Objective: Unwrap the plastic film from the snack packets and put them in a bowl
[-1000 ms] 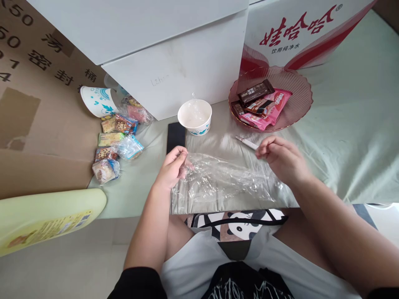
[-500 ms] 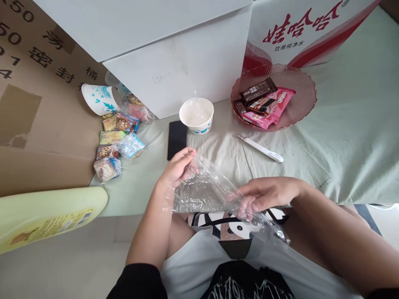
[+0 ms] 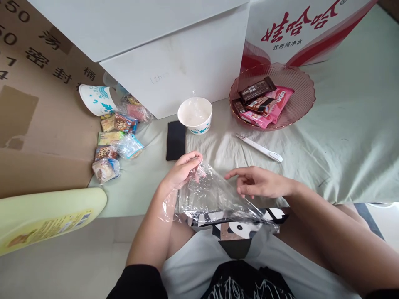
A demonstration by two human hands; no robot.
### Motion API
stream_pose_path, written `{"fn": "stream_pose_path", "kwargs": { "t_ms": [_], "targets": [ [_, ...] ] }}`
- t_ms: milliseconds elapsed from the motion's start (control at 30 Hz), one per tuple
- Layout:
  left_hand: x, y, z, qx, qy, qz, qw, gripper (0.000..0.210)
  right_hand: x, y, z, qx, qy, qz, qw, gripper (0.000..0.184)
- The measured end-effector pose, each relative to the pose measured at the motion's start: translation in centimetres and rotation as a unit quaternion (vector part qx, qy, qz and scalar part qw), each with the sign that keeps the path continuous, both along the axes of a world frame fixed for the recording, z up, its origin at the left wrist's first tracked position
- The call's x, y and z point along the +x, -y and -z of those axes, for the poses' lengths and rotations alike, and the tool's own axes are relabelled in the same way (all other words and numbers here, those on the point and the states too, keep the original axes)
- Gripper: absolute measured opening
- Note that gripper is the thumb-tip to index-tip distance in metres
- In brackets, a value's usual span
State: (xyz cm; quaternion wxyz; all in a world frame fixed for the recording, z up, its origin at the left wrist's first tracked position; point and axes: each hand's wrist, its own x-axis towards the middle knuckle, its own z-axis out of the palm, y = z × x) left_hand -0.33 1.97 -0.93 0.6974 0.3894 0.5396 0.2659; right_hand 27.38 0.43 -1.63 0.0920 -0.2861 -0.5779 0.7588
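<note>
My left hand pinches the upper corner of a clear plastic film, which hangs down over my lap in creased folds. Some of the film drapes past my left wrist. To the right, my right hand hovers beside the film's slanting edge, index finger stretched out and the other fingers loosely bent, with nothing held. A white paper bowl with a blue leaf print stands beyond my hands. A black phone lies flat to the left of the bowl.
A pink ribbed bowl holds wrapped snacks. A white utility knife lies before it. Left are a tipped paper cup and several small snack packs, by a cardboard box. White boxes stand behind.
My right hand has let go of the film and lifted up and away from it, its fingers opening. My left hand keeps its pinch, shifted slightly right, and the film hangs down more loosely.
</note>
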Motion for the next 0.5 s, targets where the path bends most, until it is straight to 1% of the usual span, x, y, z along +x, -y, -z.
{"fn": "stream_pose_path", "kwargs": {
  "t_ms": [100,133,167,267,333,400,500],
  "targets": [
    [0.08,0.07,-0.15,-0.007,0.011,0.005,1.000,0.044,-0.07,-0.17,0.20,0.073,0.013,0.061,0.995,0.053],
    [0.12,0.09,-0.22,-0.010,0.014,0.013,1.000,0.045,-0.14,-0.20,0.24,0.081,0.016,0.062,0.995,0.052],
    [0.17,0.10,-0.29,-0.012,0.014,0.022,1.000,0.046,-0.24,-0.19,0.27,0.075,0.016,0.050,0.996,0.052],
    [0.34,0.11,-0.46,-0.009,0.009,0.040,0.999,0.047,-0.64,-0.02,0.21,0.013,-0.001,0.001,1.000,0.047],
    [0.45,0.10,-0.51,-0.001,0.007,0.040,0.999,0.048,-0.82,0.07,0.12,-0.010,-0.010,-0.001,1.000,0.041],
    [0.57,0.12,-0.51,0.005,0.007,0.034,0.999,0.047,-0.88,0.05,0.03,-0.001,-0.008,0.016,1.000,0.036],
    [0.76,0.15,-0.53,0.009,0.001,0.018,1.000,0.045,-0.83,-0.09,-0.11,0.042,0.008,0.032,0.999,0.032]
  ]
}}
